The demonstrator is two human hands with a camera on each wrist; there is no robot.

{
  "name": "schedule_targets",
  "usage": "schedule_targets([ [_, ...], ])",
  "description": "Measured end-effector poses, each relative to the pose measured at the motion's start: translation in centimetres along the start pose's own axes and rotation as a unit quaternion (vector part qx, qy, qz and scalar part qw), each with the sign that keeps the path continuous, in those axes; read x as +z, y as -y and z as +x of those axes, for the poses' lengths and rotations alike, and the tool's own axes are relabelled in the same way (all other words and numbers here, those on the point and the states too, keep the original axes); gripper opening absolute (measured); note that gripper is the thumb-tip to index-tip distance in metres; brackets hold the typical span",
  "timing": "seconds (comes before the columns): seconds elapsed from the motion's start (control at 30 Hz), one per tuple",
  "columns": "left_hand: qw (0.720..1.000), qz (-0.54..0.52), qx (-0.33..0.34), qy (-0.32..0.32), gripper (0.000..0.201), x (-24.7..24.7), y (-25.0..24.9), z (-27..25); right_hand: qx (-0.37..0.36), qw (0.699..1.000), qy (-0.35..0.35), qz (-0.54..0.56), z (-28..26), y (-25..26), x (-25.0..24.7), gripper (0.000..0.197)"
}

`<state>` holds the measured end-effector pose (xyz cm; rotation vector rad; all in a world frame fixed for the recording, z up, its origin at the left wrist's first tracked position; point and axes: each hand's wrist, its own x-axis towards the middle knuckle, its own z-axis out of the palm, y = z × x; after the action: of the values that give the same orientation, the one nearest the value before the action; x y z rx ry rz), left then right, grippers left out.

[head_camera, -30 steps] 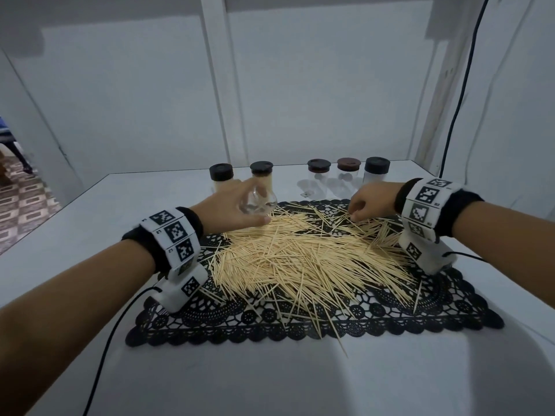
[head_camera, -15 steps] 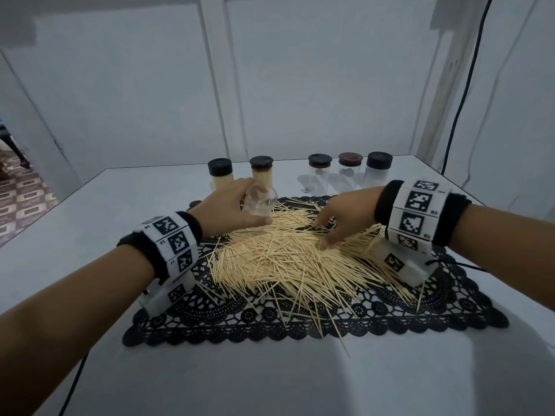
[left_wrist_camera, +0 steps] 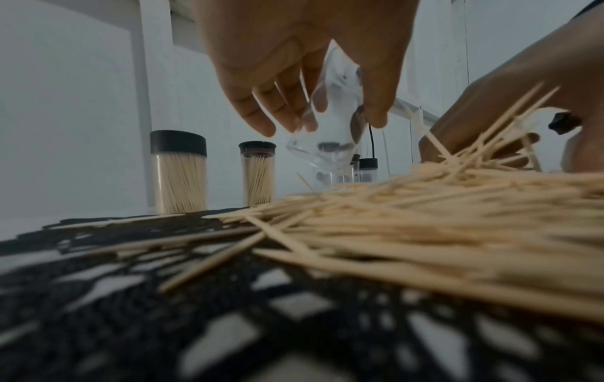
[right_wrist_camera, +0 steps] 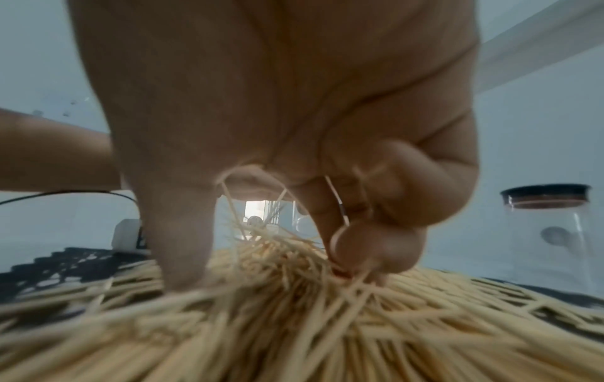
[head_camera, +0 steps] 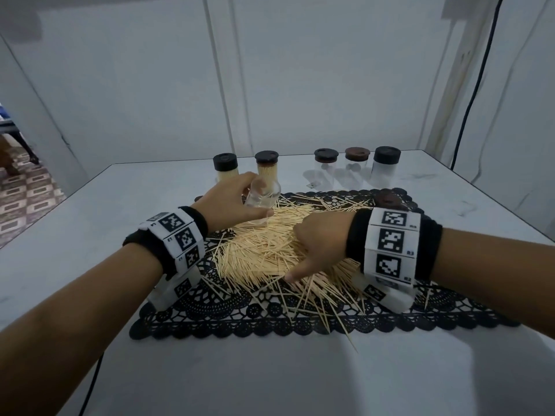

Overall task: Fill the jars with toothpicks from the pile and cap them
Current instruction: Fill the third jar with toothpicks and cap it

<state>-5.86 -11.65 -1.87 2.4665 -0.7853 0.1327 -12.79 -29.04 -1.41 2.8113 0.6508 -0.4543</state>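
Two hands worked over the toothpick pile [head_camera: 270, 253], which lay heaped on a black lace doily [head_camera: 240, 319] in the middle of the white table [head_camera: 270, 379]. Left hand [head_camera: 231, 202] gripped an uncapped clear jar [head_camera: 261, 195], fingers and thumb wrapped round it, jar tilted over the far left edge of the pile; in the left wrist view the jar [left_wrist_camera: 330, 134] looked empty and hung just above the sticks. Right hand [head_camera: 318, 244] sat on the pile's right side, palm down, thumb stretched toward the near edge; the right wrist view showed its fingers [right_wrist_camera: 369, 245] curled into the toothpicks, pinching a loose clump of them, thumb tip pressed onto the heap.

Two capped jars packed with toothpicks stood at the far left just beyond the doily: black-capped full jar [head_camera: 225, 169] and, right of it, a narrower full jar [head_camera: 267, 166], partly behind the left hand. Three capped empty clear jars stood in a row at the far right: dark-lidded jar [head_camera: 326, 168], brown-lidded jar [head_camera: 356, 163], black-lidded jar [head_camera: 386, 166]. A loose brown lid [head_camera: 389, 199] lay on the doily's far right corner, just beyond the right wrist. Stray toothpicks spilled off the doily's near edge onto the table. Both wrists wore marker-tag wristbands [head_camera: 390, 244] with a white camera unit below.
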Motion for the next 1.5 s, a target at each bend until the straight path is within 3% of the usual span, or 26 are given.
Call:
schedule_targets([
  [0.27,1.0,-0.01,-0.013,-0.002,0.042,-0.1,0.1,-0.1,0.015,0.997,-0.046,0.061,0.8,-0.5,-0.2,0.044],
  [0.6,0.999,0.004,-0.014,-0.052,0.051,-0.2,0.5,0.2,0.044,0.995,-0.067,0.064,1.7,-1.4,-0.9,0.046],
  [0.8,0.997,0.016,-0.015,-0.071,0.051,-0.2,0.5,0.2,0.049,0.997,-0.055,0.01,1.7,-1.6,-2.0,0.014],
  [1.07,0.997,0.013,-0.024,-0.073,0.051,-0.3,0.4,0.3,0.033,0.996,-0.087,-0.011,1.8,-2.1,-3.2,0.035],
  [1.33,0.997,0.017,-0.027,-0.065,0.051,-0.3,0.3,0.2,0.059,0.993,-0.092,-0.036,1.9,-2.4,-3.7,0.023],
  [1.43,0.997,0.016,-0.026,-0.065,0.051,-0.3,0.3,0.2,0.028,0.998,-0.057,0.012,2.2,-1.7,-3.4,0.05],
  [1.5,0.998,0.018,-0.022,-0.063,0.051,-0.1,0.3,0.2,0.019,0.999,-0.032,0.014,2.4,-1.0,-3.0,0.044],
])
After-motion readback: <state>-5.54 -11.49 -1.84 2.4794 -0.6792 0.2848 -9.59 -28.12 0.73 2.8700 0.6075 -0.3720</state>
